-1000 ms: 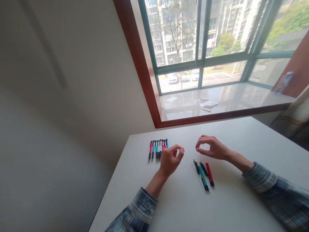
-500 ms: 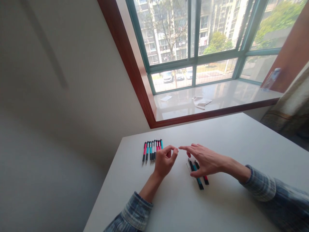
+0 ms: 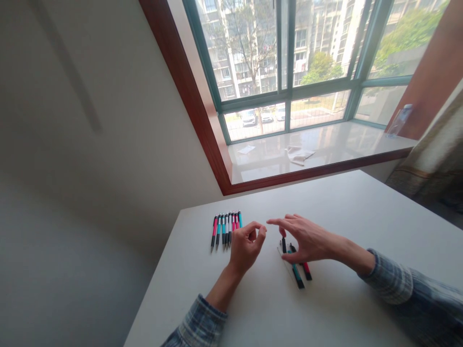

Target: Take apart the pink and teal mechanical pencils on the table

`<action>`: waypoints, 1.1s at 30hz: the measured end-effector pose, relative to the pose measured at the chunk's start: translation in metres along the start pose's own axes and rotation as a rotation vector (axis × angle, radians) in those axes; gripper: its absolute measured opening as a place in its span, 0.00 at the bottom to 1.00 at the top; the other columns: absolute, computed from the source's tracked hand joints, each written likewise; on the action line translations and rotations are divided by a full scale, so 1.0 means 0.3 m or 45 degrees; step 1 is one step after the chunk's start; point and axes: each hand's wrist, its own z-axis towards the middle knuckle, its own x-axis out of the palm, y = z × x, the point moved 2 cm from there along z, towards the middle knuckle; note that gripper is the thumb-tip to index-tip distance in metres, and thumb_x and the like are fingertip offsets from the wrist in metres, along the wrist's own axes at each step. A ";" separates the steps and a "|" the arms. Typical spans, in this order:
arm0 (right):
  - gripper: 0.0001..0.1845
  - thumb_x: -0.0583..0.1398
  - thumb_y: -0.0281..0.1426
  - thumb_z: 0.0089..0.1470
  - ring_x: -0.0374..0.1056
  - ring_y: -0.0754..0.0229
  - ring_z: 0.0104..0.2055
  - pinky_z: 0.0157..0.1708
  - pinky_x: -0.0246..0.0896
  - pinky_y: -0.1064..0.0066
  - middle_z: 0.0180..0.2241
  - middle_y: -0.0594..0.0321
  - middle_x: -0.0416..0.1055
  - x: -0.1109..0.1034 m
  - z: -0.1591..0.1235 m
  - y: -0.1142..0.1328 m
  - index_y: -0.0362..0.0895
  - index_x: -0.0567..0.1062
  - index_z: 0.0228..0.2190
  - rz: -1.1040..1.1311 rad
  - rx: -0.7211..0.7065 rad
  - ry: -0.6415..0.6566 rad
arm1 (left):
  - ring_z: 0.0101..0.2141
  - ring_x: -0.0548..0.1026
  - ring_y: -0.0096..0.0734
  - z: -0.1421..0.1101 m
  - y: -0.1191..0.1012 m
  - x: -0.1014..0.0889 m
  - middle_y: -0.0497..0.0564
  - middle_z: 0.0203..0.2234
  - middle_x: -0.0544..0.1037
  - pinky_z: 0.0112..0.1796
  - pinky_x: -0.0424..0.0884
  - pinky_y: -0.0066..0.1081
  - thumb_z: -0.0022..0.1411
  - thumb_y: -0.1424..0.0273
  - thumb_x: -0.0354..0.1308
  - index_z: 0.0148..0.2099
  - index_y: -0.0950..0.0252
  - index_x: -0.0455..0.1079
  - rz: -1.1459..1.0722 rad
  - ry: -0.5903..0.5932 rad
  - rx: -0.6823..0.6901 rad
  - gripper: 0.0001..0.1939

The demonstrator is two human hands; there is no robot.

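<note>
My left hand [image 3: 246,246] is pinched, thumb against index finger, above the table. Whatever sits between those fingertips is too small to make out. Facing it, my right hand [image 3: 311,238] has its fingers spread, the index fingertip close to the left hand's pinch but apart from it. Beneath the right hand lie pen parts: a teal-and-black pen barrel [image 3: 297,277], a red-and-black pen barrel [image 3: 307,271], a black piece [image 3: 284,246] and a thin pale rod [image 3: 285,264] like a refill. The right hand partly covers them.
Several red, teal and white pens [image 3: 218,229] lie side by side in a row left of my left hand, which overlaps some. The white table [image 3: 253,308] meets a wall and a window ledge [image 3: 267,164] with a cloth [image 3: 299,155] and a clear bottle [image 3: 401,121].
My right thumb has moved slightly left over the pen parts. The left hand keeps its pinch. The whole view has shifted a little.
</note>
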 end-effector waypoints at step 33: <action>0.05 0.67 0.34 0.58 0.73 0.58 0.33 0.35 0.67 0.68 0.28 0.62 0.79 0.043 0.007 -0.088 0.47 0.83 0.32 0.133 0.036 -0.040 | 0.34 0.77 0.33 0.007 0.029 0.020 0.50 0.35 0.81 0.30 0.70 0.27 0.63 0.67 0.62 0.40 0.61 0.76 -0.109 -0.118 -0.077 0.04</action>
